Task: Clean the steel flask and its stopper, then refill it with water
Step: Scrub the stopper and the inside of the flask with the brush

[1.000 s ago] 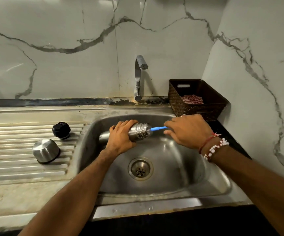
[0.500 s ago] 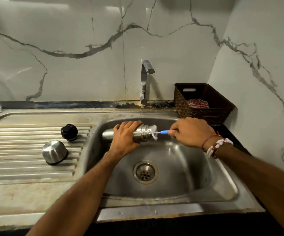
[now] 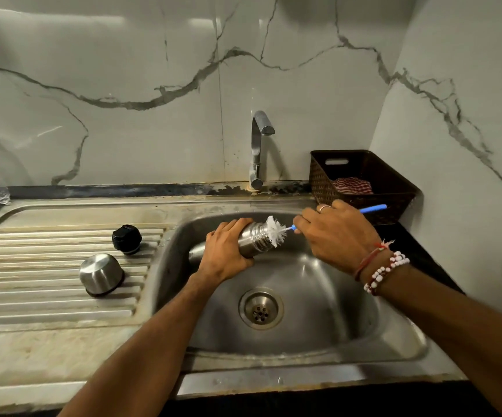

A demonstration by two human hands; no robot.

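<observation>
a steel sink is set in a marble-walled counter. left of the sink, a steel cup and the black stopper are laid on the drainboard. over the sink, the steel flask is gripped sideways by the left hand; a bottle brush, bristles at the flask's mouth, is grasped by the right hand.
</observation>
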